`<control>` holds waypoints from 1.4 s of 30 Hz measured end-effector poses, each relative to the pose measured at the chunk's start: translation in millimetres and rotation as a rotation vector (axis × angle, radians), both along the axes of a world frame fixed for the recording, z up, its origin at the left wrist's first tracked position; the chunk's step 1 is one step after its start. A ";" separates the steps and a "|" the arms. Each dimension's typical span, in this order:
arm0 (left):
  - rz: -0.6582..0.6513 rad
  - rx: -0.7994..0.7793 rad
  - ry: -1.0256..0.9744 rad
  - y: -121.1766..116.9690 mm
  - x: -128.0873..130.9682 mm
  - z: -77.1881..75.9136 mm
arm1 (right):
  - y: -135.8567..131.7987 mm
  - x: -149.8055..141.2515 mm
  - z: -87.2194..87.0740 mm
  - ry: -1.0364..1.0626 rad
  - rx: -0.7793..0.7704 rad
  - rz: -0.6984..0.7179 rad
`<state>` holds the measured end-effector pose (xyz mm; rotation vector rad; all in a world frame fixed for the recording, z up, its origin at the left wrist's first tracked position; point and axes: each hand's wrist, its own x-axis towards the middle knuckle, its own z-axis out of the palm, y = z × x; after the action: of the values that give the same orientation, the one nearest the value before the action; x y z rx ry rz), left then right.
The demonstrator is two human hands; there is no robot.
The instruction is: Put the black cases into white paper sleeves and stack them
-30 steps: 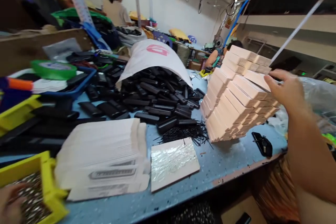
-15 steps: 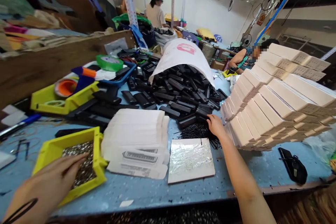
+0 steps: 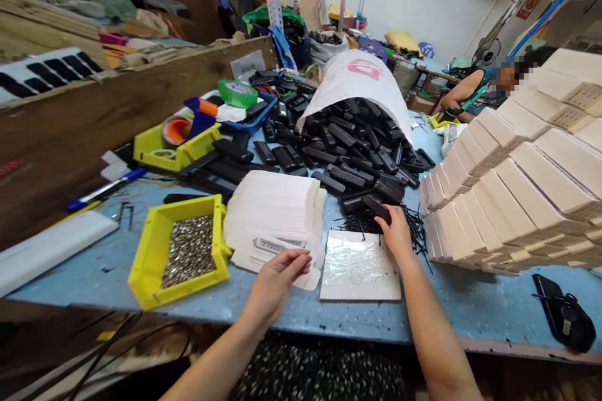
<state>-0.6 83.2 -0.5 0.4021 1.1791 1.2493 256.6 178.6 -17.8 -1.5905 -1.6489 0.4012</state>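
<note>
My right hand [image 3: 396,231] grips a black oblong plastic case [image 3: 376,208] at the near edge of a heap of similar pieces. Thin black strips [image 3: 360,223] lie beneath it. My left hand [image 3: 281,279] is closed in a pinch over the front corner of a stack of flat white printed cartons [image 3: 273,207]; whatever its fingertips hold is too small to make out. Between the hands a white board covered with clear film [image 3: 360,269] lies flat. Left of the cartons stands a yellow bin [image 3: 141,269] of small shiny metal parts [image 3: 190,247].
A white sack [image 3: 362,88] spills black cases across the table. Stacked pale boxes [image 3: 508,200] rise at the right, with a black phone-like device [image 3: 562,312] in front. Another yellow bin [image 3: 188,153] holds tape. A wooden partition [image 3: 141,100] runs along the left. A person [image 3: 480,88] sits beyond.
My left hand has left the bin of metal parts and moved right, over the cartons, fingers pinched. My right hand has lifted a black case slightly from the heap. The view has shifted left.
</note>
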 end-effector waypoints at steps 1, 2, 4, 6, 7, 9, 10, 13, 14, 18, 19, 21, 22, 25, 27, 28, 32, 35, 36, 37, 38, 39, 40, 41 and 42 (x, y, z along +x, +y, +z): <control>-0.009 0.002 -0.008 1.0 3.4 -1.3 | -6.9 -4.6 3.6 0.058 -0.007 -0.026; -0.022 0.006 -0.015 1.6 5.9 -2.1 | -15.1 -9.6 8.2 0.153 -0.009 -0.049; -0.057 0.017 -0.026 0.6 10.0 -2.3 | -35.2 -22.9 19.5 0.444 -0.018 -0.034; -0.097 0.031 -0.032 -2.9 14.9 -0.9 | -57.2 -41.6 31.4 0.769 -0.018 0.057; -0.114 0.040 -0.034 -5.1 18.0 0.2 | -67.2 -52.5 36.8 0.906 -0.003 0.100; -0.137 0.062 -0.035 -9.6 24.3 2.8 | -81.7 -74.7 45.5 1.104 0.063 0.118; -0.143 0.075 -0.033 -11.4 27.2 4.0 | -85.8 -84.6 48.5 1.164 0.105 0.093; -0.151 0.115 -0.014 -14.9 31.9 6.1 | -87.5 -104.2 51.6 1.240 0.195 -0.010; -0.154 0.126 -0.005 -15.5 32.1 6.2 | -86.2 -107.3 50.8 1.255 0.203 -0.027; -0.176 0.161 0.045 -16.3 30.6 2.3 | -81.8 -110.2 41.1 1.318 0.186 -0.031; -0.181 0.170 0.061 -16.7 31.2 0.4 | -81.1 -110.0 37.8 1.336 0.183 -0.036; -0.192 0.187 0.099 -18.1 34.3 -4.4 | -79.9 -109.9 31.4 1.382 0.174 -0.059; -0.199 0.196 0.122 -19.1 36.5 -7.0 | -79.4 -110.0 28.9 1.408 0.168 -0.074; -0.223 0.229 0.210 -20.3 37.5 -13.8 | -81.0 -109.3 26.7 1.431 0.161 -0.092; -0.239 0.261 0.277 -16.7 26.2 -16.0 | -86.4 -105.4 29.7 1.343 0.199 -0.055; -0.255 0.307 0.376 -13.0 15.9 -16.5 | -90.3 -101.9 31.5 1.261 0.251 -0.025; -0.473 0.564 1.297 9.5 -42.0 -14.5 | -101.0 -79.6 28.0 0.748 0.340 0.275; -0.730 0.607 1.728 25.0 -71.5 -6.3 | -90.5 -62.4 10.1 0.618 0.069 0.323; -0.787 0.609 1.765 28.6 -75.5 -0.8 | -84.3 -57.2 3.4 0.644 -0.013 0.229; -0.840 0.611 1.754 31.2 -77.2 6.3 | -78.1 -52.3 -2.5 0.652 -0.068 0.105; -0.900 0.614 1.692 32.6 -77.1 15.0 | -72.9 -48.1 -7.0 0.617 -0.092 -0.014; -0.970 0.618 1.586 32.6 -75.6 24.7 | -69.5 -44.9 -9.5 0.531 -0.081 -0.105; -1.030 0.620 1.448 31.1 -73.1 34.7 | -68.4 -43.3 -9.6 0.404 -0.038 -0.158; -1.062 0.612 1.294 28.2 -69.6 44.1 | -69.8 -43.7 -7.4 0.269 0.041 -0.174; -1.059 0.585 1.137 24.2 -65.0 51.9 | -73.4 -46.5 -2.8 0.153 0.146 -0.144</control>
<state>-65.6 107.4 51.4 2.0520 1.1347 0.2936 210.1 105.1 -20.6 -1.5194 -1.4068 0.3119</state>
